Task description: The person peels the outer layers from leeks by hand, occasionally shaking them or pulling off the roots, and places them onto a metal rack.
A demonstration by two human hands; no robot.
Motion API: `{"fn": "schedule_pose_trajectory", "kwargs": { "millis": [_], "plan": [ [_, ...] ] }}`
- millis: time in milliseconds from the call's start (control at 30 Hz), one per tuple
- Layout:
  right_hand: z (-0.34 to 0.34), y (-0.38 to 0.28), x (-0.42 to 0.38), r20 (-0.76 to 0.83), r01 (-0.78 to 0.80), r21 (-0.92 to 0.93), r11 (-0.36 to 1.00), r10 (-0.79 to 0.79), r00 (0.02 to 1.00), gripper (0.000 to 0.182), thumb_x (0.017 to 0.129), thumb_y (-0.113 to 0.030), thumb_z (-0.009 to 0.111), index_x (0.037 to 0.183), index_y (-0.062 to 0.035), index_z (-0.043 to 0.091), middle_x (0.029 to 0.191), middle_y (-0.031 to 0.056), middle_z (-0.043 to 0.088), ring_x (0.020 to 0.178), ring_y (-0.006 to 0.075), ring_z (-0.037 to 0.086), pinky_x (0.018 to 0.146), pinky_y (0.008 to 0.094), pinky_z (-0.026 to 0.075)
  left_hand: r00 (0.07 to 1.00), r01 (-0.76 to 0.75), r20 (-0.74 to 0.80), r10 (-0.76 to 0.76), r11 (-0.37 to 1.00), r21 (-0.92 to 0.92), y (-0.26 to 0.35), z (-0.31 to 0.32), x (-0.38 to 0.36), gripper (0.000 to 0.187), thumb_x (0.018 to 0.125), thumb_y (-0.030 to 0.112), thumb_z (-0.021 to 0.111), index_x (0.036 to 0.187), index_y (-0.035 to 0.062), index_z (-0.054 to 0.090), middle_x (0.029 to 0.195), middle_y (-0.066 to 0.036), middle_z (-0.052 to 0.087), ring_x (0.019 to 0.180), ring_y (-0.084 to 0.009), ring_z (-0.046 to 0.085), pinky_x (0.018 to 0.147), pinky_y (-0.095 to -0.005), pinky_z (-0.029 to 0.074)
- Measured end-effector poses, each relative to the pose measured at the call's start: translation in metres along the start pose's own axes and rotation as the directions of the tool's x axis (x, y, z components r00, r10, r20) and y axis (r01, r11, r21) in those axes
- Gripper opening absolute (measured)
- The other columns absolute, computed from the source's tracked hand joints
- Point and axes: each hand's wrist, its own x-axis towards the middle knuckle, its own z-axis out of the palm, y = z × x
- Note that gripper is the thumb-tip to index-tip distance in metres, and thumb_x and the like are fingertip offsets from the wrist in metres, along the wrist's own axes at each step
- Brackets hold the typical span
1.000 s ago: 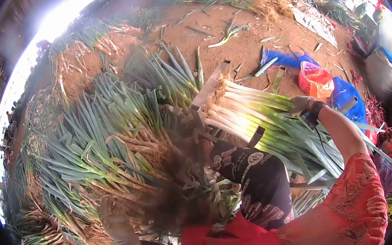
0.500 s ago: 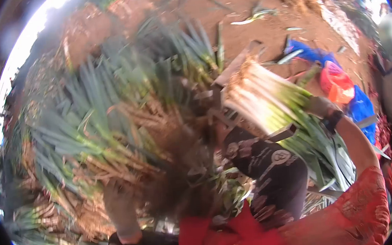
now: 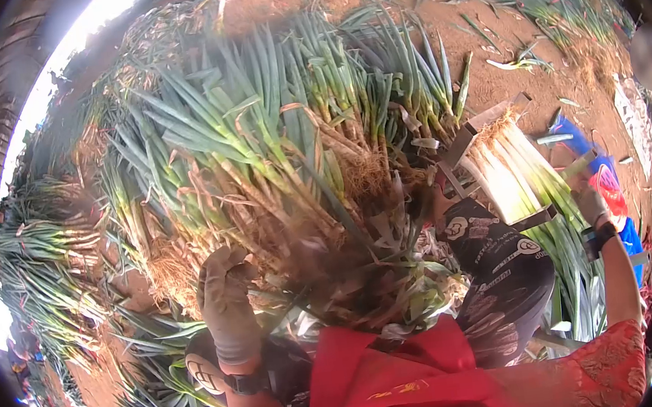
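My left hand (image 3: 229,305), in a pale glove, is at the lower left beside the roots of a large pile of leeks (image 3: 233,150). Its fingers are loosely bent and slightly apart, with nothing visible in them. On the right, a bundle of trimmed leeks (image 3: 516,163) lies in a metal frame (image 3: 463,144), white ends up and green leaves hanging down. My gloved right hand (image 3: 594,207) is closed at the edge of this bundle, against the green leaves. The fingertips are partly hidden.
Loose leaves and peelings (image 3: 414,285) lie between my knees. A red bag (image 3: 608,194) and blue plastic (image 3: 573,134) are beyond my right hand. More leek bundles (image 3: 55,272) lie at the far left, and others (image 3: 551,1) at the upper right on brown soil.
The view has shifted left and sharpened, so the leeks and frame appear farther right. My left hand shows slightly higher. My right hand is still beside the framed bundle.
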Motion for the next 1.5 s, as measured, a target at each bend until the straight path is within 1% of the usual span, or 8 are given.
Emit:
{"fn": "schedule_pose_trajectory", "kwargs": {
  "millis": [133,267,300,367,667,800,933,1500],
  "plan": [
    [-0.163,-0.162,0.007,-0.06,0.112,0.12,0.986,-0.106,0.993,0.019,0.085,-0.019,0.063,0.095,-0.0024,0.068,0.089,0.0186,0.068,0.082,0.0359,0.066,0.072,0.0429,0.053,0.972,0.157,-0.127,-0.197,0.949,-0.273,-0.021,-0.024,-0.009,0.031,0.101,0.022,0.047,0.114,-0.0023,0.06,0.108,-0.013,0.065,0.092,-0.0224,0.062,0.083,-0.0357,0.05],
    [-0.241,-0.357,-0.016,-0.009,0.448,-0.151,0.881,-0.455,0.891,0.012,0.08,-0.014,0.064,0.089,-0.0064,0.067,0.079,0.0114,0.065,0.072,0.0298,0.064,0.063,0.0439,0.049,0.999,-0.044,0.006,0.047,0.889,0.455,-0.016,-0.032,-0.003,0.02,0.091,0.013,0.056,0.103,-0.0008,0.063,0.104,-0.014,0.064,0.093,-0.0283,0.062,0.083,-0.0371,0.048],
    [-0.226,-0.357,-0.037,0.113,0.505,-0.775,0.381,-0.702,0.703,0.007,0.082,-0.012,0.062,0.088,-0.0101,0.065,0.072,0.0069,0.061,0.068,0.0264,0.062,0.062,0.0425,0.049,0.937,-0.35,0.221,0.272,0.739,0.575,-0.007,-0.038,0.003,0.017,0.079,0.004,0.06,0.096,0.0006,0.063,0.102,-0.014,0.063,0.095,-0.0314,0.061,0.083,-0.0389,0.048],
    [-0.251,-0.376,-0.053,0.082,0.78,-0.064,0.623,-0.775,0.626,0.012,0.082,-0.021,0.065,0.09,-0.012,0.062,0.064,0.0062,0.056,0.066,0.0224,0.061,0.064,0.0385,0.05,0.905,-0.423,0.307,0.295,0.705,0.569,-0.047,-0.053,0.007,0.011,0.078,0.0,0.061,0.089,0.0006,0.061,0.096,-0.012,0.062,0.091,-0.0282,0.06,0.078,-0.039,0.05],
    [-0.244,-0.433,-0.07,0.055,0.509,0.563,0.652,-0.644,0.763,0.033,0.09,-0.03,0.066,0.113,-0.0063,0.063,0.091,0.0125,0.067,0.079,0.0312,0.065,0.071,0.0456,0.054,0.924,0.382,0.173,-0.34,0.835,-0.397,-0.043,-0.037,0.002,0.032,0.096,0.027,0.053,0.105,-0.0018,0.062,0.094,-0.008,0.062,0.081,-0.0167,0.058,0.07,-0.0291,0.048],
    [-0.096,-0.515,-0.019,0.042,0.859,-0.18,0.479,-0.869,0.494,0.023,0.091,-0.024,0.061,0.107,-0.0073,0.064,0.085,0.0137,0.065,0.077,0.0279,0.066,0.068,0.0395,0.055,0.929,0.256,0.311,-0.2,0.955,-0.15,-0.022,-0.036,-0.001,0.033,0.1,0.012,0.051,0.129,-0.0031,0.053,0.111,-0.009,0.061,0.097,-0.0179,0.058,0.085,-0.0303,0.049],
    [-0.025,-0.603,0.016,0.116,0.459,0.285,0.842,-0.505,0.855,0.027,0.079,-0.023,0.067,0.102,-0.0095,0.07,0.083,0.0098,0.066,0.075,0.0258,0.066,0.062,0.039,0.054,0.887,0.452,0.345,-0.308,0.734,-0.507,-0.063,-0.043,-0.006,0.036,0.097,0.003,0.053,0.133,-0.0017,0.051,0.116,-0.009,0.06,0.102,-0.0204,0.059,0.092,-0.0333,0.05],
    [0.003,-0.63,0.067,-0.042,0.622,0.597,0.507,-0.754,0.655,0.042,0.077,-0.028,0.071,0.116,-0.0128,0.066,0.093,0.0106,0.067,0.078,0.0276,0.067,0.065,0.0419,0.053,0.897,0.417,0.291,-0.334,0.859,-0.299,-0.081,-0.055,0.003,0.029,0.101,0.015,0.049,0.122,-0.0015,0.059,0.121,-0.014,0.062,0.101,-0.0229,0.063,0.084,-0.0361,0.054]
  ]
}}
